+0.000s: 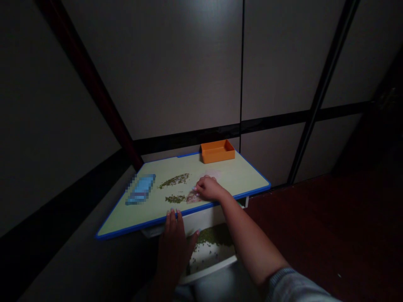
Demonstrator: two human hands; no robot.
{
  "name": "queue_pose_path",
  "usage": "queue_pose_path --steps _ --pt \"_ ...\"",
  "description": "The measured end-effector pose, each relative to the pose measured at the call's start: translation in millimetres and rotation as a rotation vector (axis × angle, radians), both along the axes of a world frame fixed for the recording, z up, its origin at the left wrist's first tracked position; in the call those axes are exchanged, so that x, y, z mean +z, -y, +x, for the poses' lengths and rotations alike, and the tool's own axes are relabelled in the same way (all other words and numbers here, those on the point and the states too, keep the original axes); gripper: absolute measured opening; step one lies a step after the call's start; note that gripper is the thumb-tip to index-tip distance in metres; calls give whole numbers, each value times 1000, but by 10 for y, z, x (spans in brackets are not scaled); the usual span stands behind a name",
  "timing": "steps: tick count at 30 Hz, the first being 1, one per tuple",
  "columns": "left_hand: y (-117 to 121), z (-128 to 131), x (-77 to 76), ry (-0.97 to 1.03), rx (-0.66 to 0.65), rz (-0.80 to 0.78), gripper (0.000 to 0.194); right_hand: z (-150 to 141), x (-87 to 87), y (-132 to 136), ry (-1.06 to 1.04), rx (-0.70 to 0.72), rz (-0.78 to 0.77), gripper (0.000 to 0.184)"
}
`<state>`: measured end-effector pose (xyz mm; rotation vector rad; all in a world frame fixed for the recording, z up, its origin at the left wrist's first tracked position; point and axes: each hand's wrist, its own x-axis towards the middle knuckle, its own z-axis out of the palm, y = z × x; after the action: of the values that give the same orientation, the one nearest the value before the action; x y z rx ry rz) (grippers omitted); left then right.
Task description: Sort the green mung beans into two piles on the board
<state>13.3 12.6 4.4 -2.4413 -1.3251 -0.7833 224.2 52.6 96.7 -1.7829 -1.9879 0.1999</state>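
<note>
A pale green board with a blue rim (pixel 239 174) lies in front of me, with two heaps of small green beans (pixel 174 181) on it. My right hand (pixel 208 188) rests on the board beside the nearer heap (pixel 175 199), fingers curled and pressed down on a pinkish patch. My left hand (pixel 173 241) holds the rim of a white container (pixel 210 268) just under the board's near edge, fingertips touching that edge. More green beans (pixel 217 237) lie inside the container.
An orange box (pixel 218 151) stands at the board's far edge. A blurred blue object (pixel 140 189) lies on the board's left part. Grey wall panels with dark strips rise behind. A dark reddish floor (pixel 315 235) spreads to the right.
</note>
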Motion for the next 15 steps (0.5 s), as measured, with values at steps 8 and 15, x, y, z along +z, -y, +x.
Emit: queue_pose_path --steps 8,15 --pt "-16 -7 -13 1 -9 3 75 16 14 8 89 -188 -17 28" --pt "-27 -15 -42 16 -16 3 75 234 50 47 66 -390 -5 35"
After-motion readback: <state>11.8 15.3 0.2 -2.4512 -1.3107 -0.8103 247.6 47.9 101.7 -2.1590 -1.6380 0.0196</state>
